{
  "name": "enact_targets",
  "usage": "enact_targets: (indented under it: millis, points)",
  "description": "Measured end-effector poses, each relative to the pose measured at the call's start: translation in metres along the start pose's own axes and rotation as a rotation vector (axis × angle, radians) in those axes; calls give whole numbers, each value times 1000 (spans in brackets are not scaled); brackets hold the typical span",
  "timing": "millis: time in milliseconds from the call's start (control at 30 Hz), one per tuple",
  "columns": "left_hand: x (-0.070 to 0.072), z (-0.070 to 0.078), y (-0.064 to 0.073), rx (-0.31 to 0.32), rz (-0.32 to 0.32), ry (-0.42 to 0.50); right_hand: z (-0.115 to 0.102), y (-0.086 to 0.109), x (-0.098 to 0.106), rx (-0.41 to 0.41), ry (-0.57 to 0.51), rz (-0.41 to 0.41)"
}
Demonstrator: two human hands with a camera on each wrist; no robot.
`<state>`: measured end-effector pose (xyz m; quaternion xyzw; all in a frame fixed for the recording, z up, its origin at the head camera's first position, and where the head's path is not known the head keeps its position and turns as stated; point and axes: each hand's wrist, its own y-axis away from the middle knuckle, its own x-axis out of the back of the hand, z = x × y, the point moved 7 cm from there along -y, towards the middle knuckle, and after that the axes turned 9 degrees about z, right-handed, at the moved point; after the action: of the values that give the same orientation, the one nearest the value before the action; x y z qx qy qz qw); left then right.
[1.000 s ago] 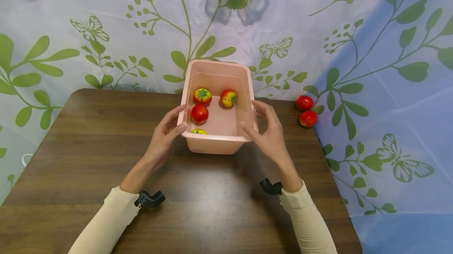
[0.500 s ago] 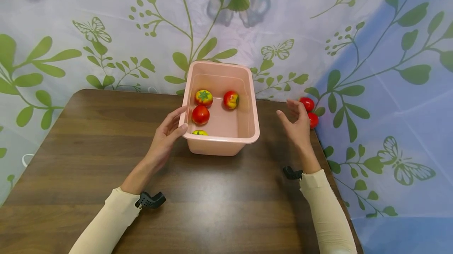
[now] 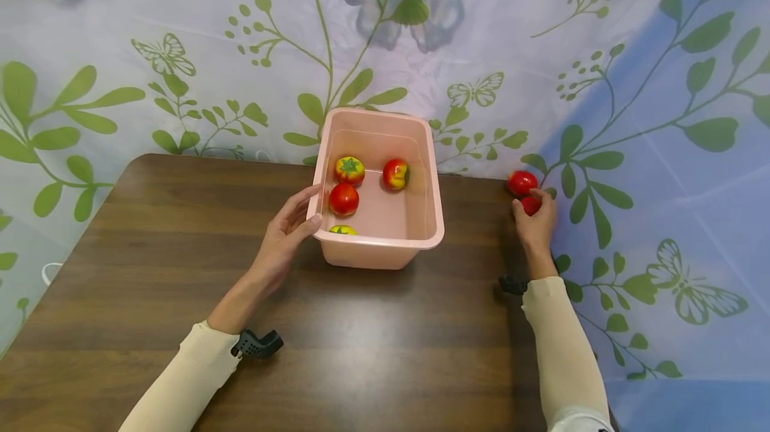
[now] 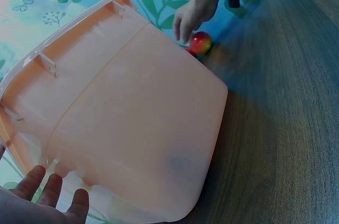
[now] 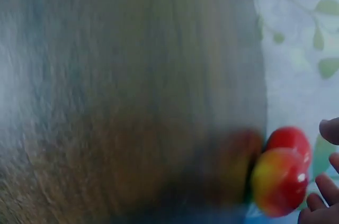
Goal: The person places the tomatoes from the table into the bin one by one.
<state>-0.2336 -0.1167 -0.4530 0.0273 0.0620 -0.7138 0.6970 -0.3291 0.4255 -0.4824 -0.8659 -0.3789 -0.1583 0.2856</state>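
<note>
A pink plastic bin stands on the table near the back wall. My left hand holds its left rim, thumb on top, fingers against the outer wall; in the left wrist view those fingers show beside the bin. Inside lie several shiny red and yellow tomatoes, among them a red tomato. At the table's right edge, my right hand reaches over the nearer loose tomato, which it partly covers in the head view. Its fingers are spread around that tomato. The other tomato sits just behind it.
The brown wooden table stretches to the left and front. A white cloth with green leaves and butterflies hangs behind it, and a bluish stretch of cloth borders its right edge.
My right hand has left the bin's right side and moved right to the two loose tomatoes. The tomato at the bin's right has rolled slightly. My left hand stays on the rim.
</note>
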Motion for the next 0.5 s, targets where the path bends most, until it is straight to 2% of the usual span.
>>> enact_targets:
  millis: [67, 267, 500]
  points:
    - [0, -1, 0, 1, -1, 0, 9, -1, 2, -21, 36, 10]
    - [0, -2, 0, -2, -1, 5, 26, 0, 1, -48, 102, -26]
    - [0, 0, 0, -23, -2, 0, 35, -2, -4, -89, 106, -45]
